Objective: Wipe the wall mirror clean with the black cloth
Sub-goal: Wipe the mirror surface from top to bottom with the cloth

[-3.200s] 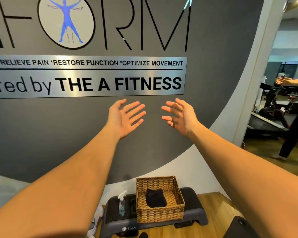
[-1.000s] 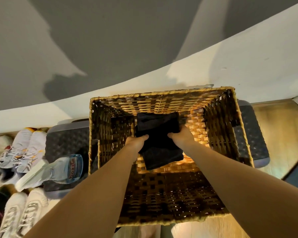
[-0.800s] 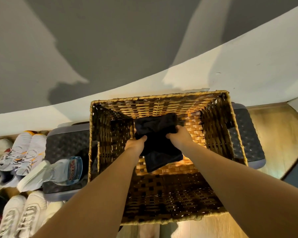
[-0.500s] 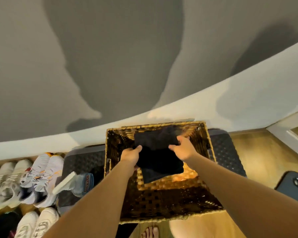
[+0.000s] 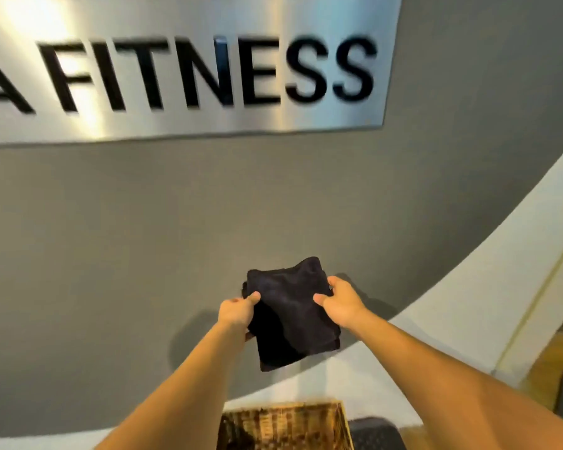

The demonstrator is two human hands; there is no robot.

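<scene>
You hold the folded cloth (image 5: 291, 315) btwn left hand (image 5: 236, 315) & right hand (image 5: 340, 303), above the wicker basket (image 5: 285, 427), fitness sign (image 5: 189, 69) on wall behind.

Soft cloth, brushed metal, woven wicker

The black cloth (image 5: 290, 315) looks soft and matt; the sign plate (image 5: 189, 69) is brushed, glossy metal on a smooth matt grey wall (image 5: 111, 238); the basket (image 5: 283, 427) is rough woven wicker.

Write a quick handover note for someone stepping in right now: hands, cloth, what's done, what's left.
Left hand and right hand each grip a side of the folded black cloth, held up in front of the grey wall.
The wicker basket sits below, at the bottom of the view.
Done: cloth is out of the basket.
Left: the mirror is not in view; find it and wipe it.
</scene>
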